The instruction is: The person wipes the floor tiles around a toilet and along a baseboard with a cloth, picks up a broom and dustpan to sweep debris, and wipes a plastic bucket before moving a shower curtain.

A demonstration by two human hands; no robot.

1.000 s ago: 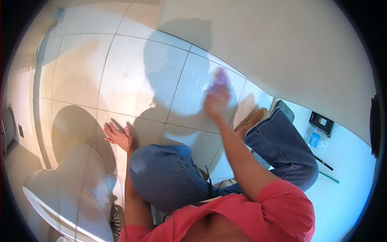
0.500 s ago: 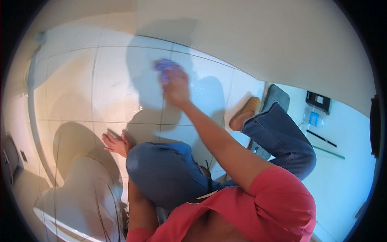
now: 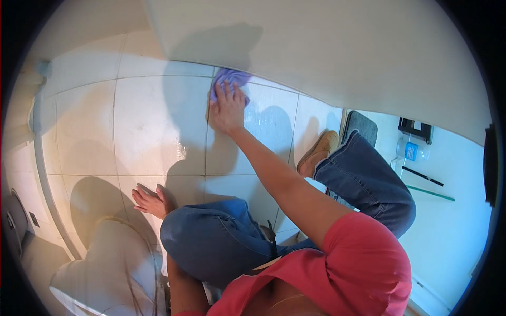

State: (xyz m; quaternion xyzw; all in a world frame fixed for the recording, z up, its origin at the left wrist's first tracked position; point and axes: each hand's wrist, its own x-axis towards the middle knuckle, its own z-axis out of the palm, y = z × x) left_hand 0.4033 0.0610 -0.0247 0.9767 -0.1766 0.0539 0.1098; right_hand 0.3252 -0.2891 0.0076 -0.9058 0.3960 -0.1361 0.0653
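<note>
Closest in, a soft red top, its sleeve bunched in folds, then worn blue jeans with the near knee bent up round and broad. Past that knee, the left hand lies palm down on the floor, fingers apart. Beside it bulges a smooth white fixture, curved like a toilet bowl.

Out along the bare forearm now: the right hand is laid over a purple cloth, fingers long and slightly spread across it rather than curled round. That cloth is soft and rumpled into ridges, down on the glossy pale floor tiles, whose thin dark joints make a grid; wet-looking glints show nearby. Off to the right, a tan slip-on shoe, a padded grey mat, a clear plastic bottle with a blue label, a black boxy case, a slim black rod and a green strip.

Edges now: the cloth's far side sits right at the foot of a smooth beige panel, so it's tight there; the roomy stretch is leftward, across wide tiles to a raised grey strip.
</note>
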